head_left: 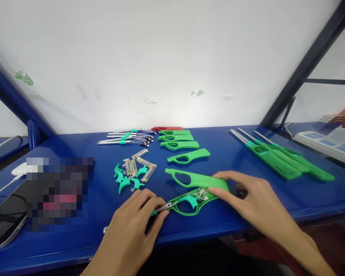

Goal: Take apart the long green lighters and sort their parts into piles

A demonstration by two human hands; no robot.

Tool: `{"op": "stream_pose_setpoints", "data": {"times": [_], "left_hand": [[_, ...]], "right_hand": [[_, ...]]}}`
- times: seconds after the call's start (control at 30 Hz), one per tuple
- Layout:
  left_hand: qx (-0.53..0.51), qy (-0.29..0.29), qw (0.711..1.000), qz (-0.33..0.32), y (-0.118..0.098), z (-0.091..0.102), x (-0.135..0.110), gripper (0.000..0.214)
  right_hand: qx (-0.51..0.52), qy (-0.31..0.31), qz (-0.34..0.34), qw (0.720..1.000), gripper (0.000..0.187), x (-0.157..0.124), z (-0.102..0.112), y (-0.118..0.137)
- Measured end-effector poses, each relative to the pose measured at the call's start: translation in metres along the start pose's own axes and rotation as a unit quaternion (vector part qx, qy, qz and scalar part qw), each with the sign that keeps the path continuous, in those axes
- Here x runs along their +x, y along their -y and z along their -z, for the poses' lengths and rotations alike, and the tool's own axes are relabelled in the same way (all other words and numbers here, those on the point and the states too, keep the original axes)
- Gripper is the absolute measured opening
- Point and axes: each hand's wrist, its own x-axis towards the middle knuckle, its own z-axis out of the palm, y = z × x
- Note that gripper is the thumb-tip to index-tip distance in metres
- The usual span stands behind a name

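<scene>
An open green lighter shell half (189,201) with trigger, wires and a metal tube inside lies near the table's front edge. My left hand (135,222) pinches its metal tube end, fingers closed. My right hand (247,199) rests its fingers on the shell's rear end, touching a second green shell half (195,178) lying just behind it.
On the blue table (247,161): teal triggers (123,180), clear small parts (140,165), metal tube assemblies (126,138), green shell halves (178,140), a red one (166,128), finished green lighters (278,155) at right, a tablet (2,218) at left. White wall behind.
</scene>
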Motion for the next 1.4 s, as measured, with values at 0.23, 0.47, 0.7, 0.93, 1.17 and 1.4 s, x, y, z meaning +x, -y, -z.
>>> {"op": "stream_pose_setpoints", "data": {"times": [0.23, 0.47, 0.7, 0.93, 1.17, 1.4], "left_hand": [[-0.004, 0.003, 1.000, 0.000, 0.001, -0.001, -0.002, 0.011], [-0.002, 0.000, 1.000, 0.003, 0.000, -0.001, -0.001, 0.011], [-0.002, -0.006, 1.000, 0.002, 0.001, 0.000, -0.001, 0.012], [0.006, -0.006, 1.000, 0.000, 0.001, 0.000, -0.002, 0.011], [0.009, -0.005, 1.000, -0.006, 0.001, -0.001, -0.001, 0.010], [0.007, -0.005, 1.000, -0.001, 0.003, -0.001, -0.004, 0.009]], "right_hand": [[0.012, 0.046, 0.030, 0.998, 0.036, -0.002, 0.002, -0.008], [0.028, 0.082, 0.066, 0.994, 0.036, -0.001, 0.007, -0.015], [0.057, 0.081, 0.081, 0.992, 0.033, 0.001, 0.010, -0.015], [0.024, 0.099, 0.087, 0.991, 0.031, 0.000, 0.007, -0.010], [-0.030, 0.131, 0.100, 0.986, 0.045, -0.005, 0.013, -0.028], [-0.003, 0.127, 0.120, 0.985, 0.034, -0.003, 0.015, -0.027]]}}
